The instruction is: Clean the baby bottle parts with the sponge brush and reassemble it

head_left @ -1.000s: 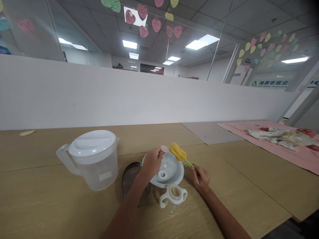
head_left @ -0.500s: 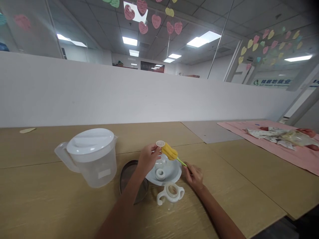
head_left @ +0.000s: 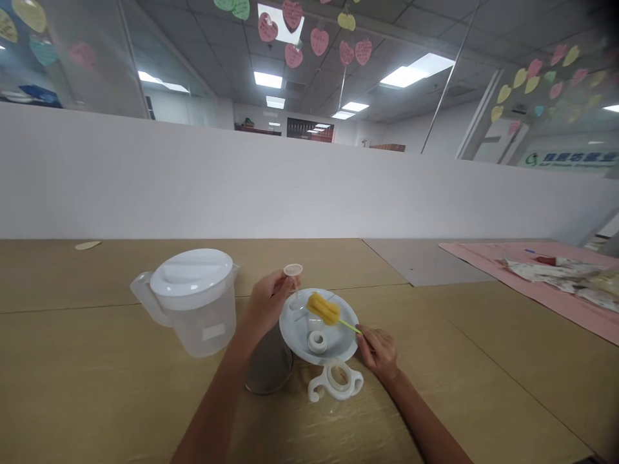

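Above the left side of a white bowl (head_left: 345, 351), my left hand (head_left: 267, 298) pinches a small translucent round bottle part (head_left: 293, 270), with a thin stem hanging below it. My right hand (head_left: 380, 351) grips the thin green handle of a yellow sponge bottle brush (head_left: 323, 308); its head is over the bowl, apart from the round part. Inside the bowl lie a white ring-shaped collar (head_left: 317, 341) and clear pieces I cannot make out well. In front stands a clear baby bottle with a white two-handled holder (head_left: 337, 381). My left forearm partly covers a dark round tray (head_left: 271, 367).
A translucent lidded pitcher (head_left: 200, 309) stands to the left of my left arm. At the right, a pink cloth (head_left: 483, 264) bears crumpled fabric. A low white partition (head_left: 290, 187) runs behind the wooden table (head_left: 435, 361), and a pale flat piece (head_left: 88, 245) lies far left.
My left hand has drawn the round part left, away from the brush, exposing its stem. The brush head has dropped slightly over the bowl. The view has turned a little left.
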{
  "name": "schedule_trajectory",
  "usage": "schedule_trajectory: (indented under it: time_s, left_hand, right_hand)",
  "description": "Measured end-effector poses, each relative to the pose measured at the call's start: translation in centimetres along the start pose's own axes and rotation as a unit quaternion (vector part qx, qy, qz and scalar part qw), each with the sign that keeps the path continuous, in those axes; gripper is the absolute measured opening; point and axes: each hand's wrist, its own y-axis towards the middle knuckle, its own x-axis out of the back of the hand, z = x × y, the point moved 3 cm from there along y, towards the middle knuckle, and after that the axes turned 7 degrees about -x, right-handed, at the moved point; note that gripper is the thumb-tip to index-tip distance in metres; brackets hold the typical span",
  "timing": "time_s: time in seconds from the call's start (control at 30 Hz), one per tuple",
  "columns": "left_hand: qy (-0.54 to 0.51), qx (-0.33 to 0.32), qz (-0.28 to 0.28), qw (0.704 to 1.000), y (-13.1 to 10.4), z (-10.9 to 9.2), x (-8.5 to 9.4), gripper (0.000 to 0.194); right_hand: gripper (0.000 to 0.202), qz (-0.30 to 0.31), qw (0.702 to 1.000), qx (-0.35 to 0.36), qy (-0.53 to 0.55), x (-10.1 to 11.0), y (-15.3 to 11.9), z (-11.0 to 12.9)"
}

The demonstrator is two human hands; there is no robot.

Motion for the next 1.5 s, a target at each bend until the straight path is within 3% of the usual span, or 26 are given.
schedule_trajectory:
  time_s: [0.13, 0.33, 0.6, 0.77, 0.87, 0.97, 1.07, 1.17, 1.33, 1.5]
  left_hand:
    - [0.194, 0.009, 0.061, 0.979, -0.7, 0.2, 1.2, 0.028]
    - [0.4, 0.086, 0.163, 0.897, -1.9, 3.1, 1.4, 0.025]
    - [0.472, 0.141, 0.167, 0.854, -1.6, 6.2, 0.9, 0.021]
    - [0.494, 0.16, 0.155, 0.841, -1.4, 6.4, 0.4, 0.024]
    - [0.491, 0.145, 0.158, 0.844, -1.2, 5.8, -1.2, 0.023]
    - [0.469, 0.1, 0.173, 0.86, -1.1, 5.2, -4.2, 0.024]
    - [0.445, 0.057, 0.185, 0.874, -1.1, 5.7, -7.3, 0.034]
    - [0.415, 0.02, 0.196, 0.888, -1.1, 6.7, -9.0, 0.033]
    - [0.368, -0.019, 0.169, 0.914, -0.8, 6.9, -8.9, 0.017]
    - [0.231, -0.083, 0.093, 0.965, -0.7, 3.7, -6.9, 0.017]
  right_hand:
    - [0.012, -0.024, 0.999, -0.036, 0.007, 0.2, -0.1, -1.2]
    - [0.01, -0.043, 0.998, -0.04, -0.016, 0.9, 0.2, -1.8]
    - [0.009, -0.021, 0.998, -0.043, -0.027, 0.8, 0.5, -1.6]
    - [0.01, -0.02, 0.998, -0.053, -0.027, 0.8, 0.5, -1.9]
    - [0.011, -0.019, 0.998, -0.062, -0.028, 0.8, 0.5, -2.0]
    - [0.011, -0.017, 0.997, -0.062, -0.03, 0.8, 0.5, -1.9]
    - [0.01, -0.015, 0.997, -0.066, -0.035, 0.9, 0.7, -1.9]
    - [0.01, -0.018, 0.997, -0.07, -0.039, 0.9, 0.9, -1.8]
    - [0.012, -0.018, 0.997, -0.067, -0.029, 0.8, 1.2, -1.5]
    - [0.01, -0.015, 0.998, -0.06, -0.003, 0.9, 1.3, -1.2]
